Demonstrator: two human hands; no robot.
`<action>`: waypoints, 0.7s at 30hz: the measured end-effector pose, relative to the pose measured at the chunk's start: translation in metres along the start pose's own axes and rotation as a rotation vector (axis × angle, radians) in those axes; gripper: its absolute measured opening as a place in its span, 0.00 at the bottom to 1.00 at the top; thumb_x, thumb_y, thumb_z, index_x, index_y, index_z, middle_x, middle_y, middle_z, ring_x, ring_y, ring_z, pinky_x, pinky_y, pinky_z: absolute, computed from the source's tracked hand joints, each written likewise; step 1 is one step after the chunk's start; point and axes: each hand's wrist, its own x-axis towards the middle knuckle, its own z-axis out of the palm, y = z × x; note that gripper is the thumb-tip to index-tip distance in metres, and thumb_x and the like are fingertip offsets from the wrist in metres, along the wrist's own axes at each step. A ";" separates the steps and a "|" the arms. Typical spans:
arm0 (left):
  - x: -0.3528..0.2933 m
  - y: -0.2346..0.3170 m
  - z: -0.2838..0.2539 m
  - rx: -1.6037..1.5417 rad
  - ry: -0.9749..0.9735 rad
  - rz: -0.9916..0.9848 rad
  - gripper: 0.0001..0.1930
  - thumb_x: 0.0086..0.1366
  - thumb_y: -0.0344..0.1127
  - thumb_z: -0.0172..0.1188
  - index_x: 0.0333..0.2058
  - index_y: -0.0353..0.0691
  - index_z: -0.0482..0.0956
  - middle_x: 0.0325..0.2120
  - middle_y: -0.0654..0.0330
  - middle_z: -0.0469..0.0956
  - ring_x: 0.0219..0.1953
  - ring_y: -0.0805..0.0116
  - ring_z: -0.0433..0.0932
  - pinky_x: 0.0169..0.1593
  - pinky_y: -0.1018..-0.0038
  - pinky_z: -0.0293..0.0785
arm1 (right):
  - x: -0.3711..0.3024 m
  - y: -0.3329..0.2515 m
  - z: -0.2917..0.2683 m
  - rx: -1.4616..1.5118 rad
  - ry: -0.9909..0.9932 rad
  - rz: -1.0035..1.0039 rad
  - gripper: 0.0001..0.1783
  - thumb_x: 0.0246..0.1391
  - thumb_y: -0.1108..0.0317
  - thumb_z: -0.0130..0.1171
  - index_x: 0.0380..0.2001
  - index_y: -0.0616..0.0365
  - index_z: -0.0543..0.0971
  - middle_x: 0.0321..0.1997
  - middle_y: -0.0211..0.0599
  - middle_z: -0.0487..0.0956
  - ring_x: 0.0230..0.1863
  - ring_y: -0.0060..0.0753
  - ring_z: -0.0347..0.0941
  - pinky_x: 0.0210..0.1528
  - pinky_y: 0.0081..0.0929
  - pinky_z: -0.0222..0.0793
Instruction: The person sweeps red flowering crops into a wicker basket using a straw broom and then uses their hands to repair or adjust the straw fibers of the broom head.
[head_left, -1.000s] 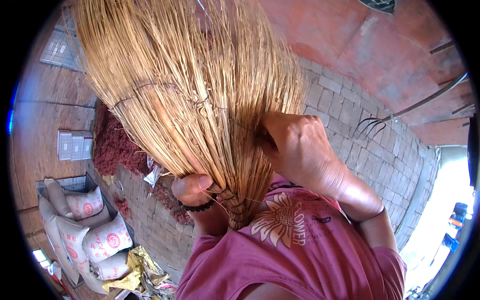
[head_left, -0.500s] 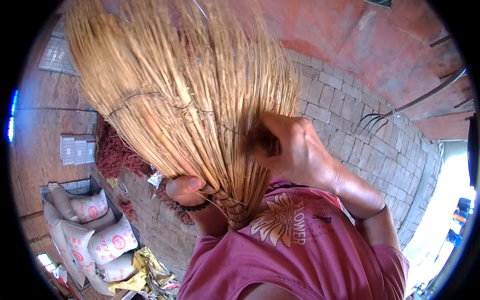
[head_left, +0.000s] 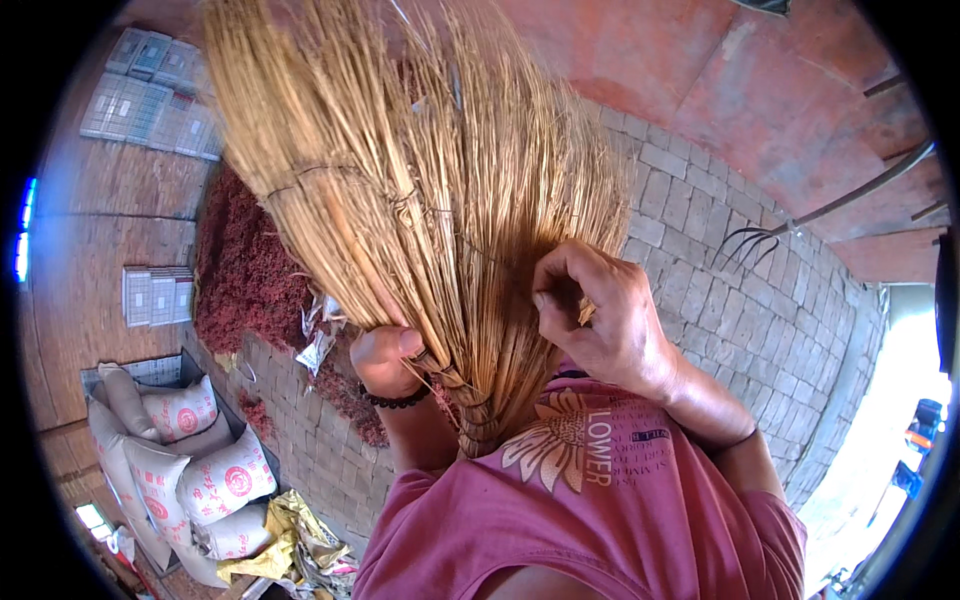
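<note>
Since the earlier frame, my right hand [head_left: 600, 325] has shifted a little lower along the fan of straw, while my left hand [head_left: 388, 360] has kept its place near the neck. What I am working is a straw broom [head_left: 400, 200], held bristles-up against my pink shirt [head_left: 600, 510], its woven neck at my chest and its fan spreading up toward the brick wall [head_left: 700, 220].

My left grip is clamped around the stalks just above the braid, thumb on top. My right grip is closed, fingertips pinching a few strands at the fan's right side.

I judge the step in hand to be sorting or tightening the bristles, with single stalks being drawn out or tucked back. The next move calls for a firm left hold, so the bundle does not twist, and a light pull from the right, since dry straw should snap easily.

Below to the left lie filled white sacks [head_left: 200, 470], and a heap of dark red material [head_left: 245, 280] sits on the paving. A long-handled fork [head_left: 760, 240] leans against the wall.
</note>
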 end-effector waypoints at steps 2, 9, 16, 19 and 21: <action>0.002 -0.005 0.007 -0.008 0.119 -0.038 0.32 0.48 0.27 0.55 0.53 0.23 0.60 0.44 0.40 0.72 0.40 0.49 0.78 0.43 0.61 0.77 | -0.001 0.002 0.001 -0.043 -0.001 0.032 0.08 0.41 0.80 0.56 0.28 0.62 0.71 0.23 0.36 0.73 0.23 0.29 0.72 0.27 0.25 0.67; 0.005 -0.015 0.016 0.103 0.263 -0.187 0.33 0.40 0.30 0.57 0.50 0.25 0.67 0.41 0.47 0.77 0.41 0.56 0.78 0.47 0.66 0.74 | -0.012 0.016 0.008 -0.118 0.055 0.098 0.09 0.42 0.80 0.57 0.28 0.61 0.69 0.20 0.37 0.73 0.21 0.31 0.74 0.26 0.26 0.70; -0.011 -0.026 -0.025 0.157 0.368 -0.346 0.30 0.40 0.31 0.58 0.46 0.26 0.71 0.35 0.53 0.77 0.32 0.64 0.74 0.36 0.73 0.71 | -0.022 0.021 0.008 0.038 -0.004 0.277 0.10 0.46 0.78 0.56 0.35 0.62 0.72 0.25 0.37 0.76 0.25 0.25 0.75 0.30 0.22 0.72; -0.001 -0.023 0.002 0.172 0.370 -0.346 0.29 0.39 0.32 0.58 0.45 0.28 0.73 0.34 0.55 0.78 0.32 0.67 0.76 0.36 0.76 0.72 | -0.023 0.024 0.006 0.047 -0.039 0.276 0.12 0.48 0.77 0.57 0.38 0.62 0.74 0.26 0.36 0.76 0.26 0.23 0.75 0.30 0.21 0.72; 0.001 -0.021 0.005 0.165 0.340 -0.359 0.31 0.39 0.32 0.57 0.47 0.28 0.72 0.37 0.53 0.78 0.36 0.64 0.78 0.41 0.73 0.74 | -0.023 0.026 0.008 0.067 -0.032 0.272 0.11 0.49 0.76 0.56 0.39 0.63 0.74 0.26 0.36 0.77 0.26 0.22 0.75 0.31 0.21 0.72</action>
